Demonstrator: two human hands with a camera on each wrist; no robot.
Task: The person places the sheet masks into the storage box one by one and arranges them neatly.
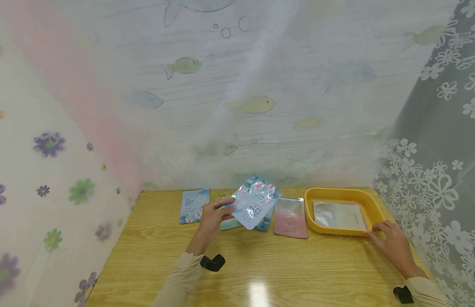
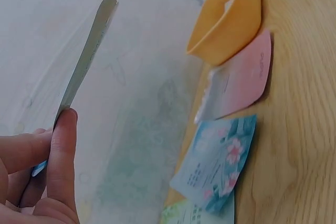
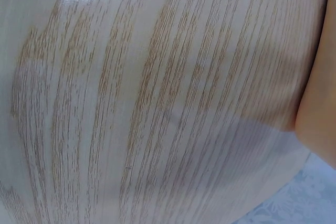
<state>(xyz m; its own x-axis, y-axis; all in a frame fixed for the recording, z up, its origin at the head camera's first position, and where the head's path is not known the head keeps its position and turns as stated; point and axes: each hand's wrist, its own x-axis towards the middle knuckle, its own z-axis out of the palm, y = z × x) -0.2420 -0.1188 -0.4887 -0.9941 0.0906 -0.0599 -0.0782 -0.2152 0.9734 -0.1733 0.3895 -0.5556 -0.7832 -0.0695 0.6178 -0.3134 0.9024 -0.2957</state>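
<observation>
Over the glossy wood-grain table (image 1: 298, 268), left hand (image 1: 212, 217) pinching a shiny blue floral packet (image 1: 253, 202), tilted, long axis slanting, flowered end up and away to the right! It partly hides another floral packet (image 1: 265, 224) beneath. Just beside lies a flat pink-and-silver packet (image 1: 290, 225). Right hand (image 1: 394, 245) pinches the rim of a rounded yellow tray (image 1: 329, 230); behind everything, fish-printed sheeting (image 1: 214, 106).

A flat, glossy light-blue packet (image 1: 254, 204) with pink flowers was held tilted above the table (image 1: 291, 264) in the left fingers (image 1: 223, 201). The yellow tray (image 1: 341, 195), gripped at its near right corner by the right fingers (image 1: 383, 227), stood upright with a silvery packet (image 1: 338, 215) lying inside.
</observation>
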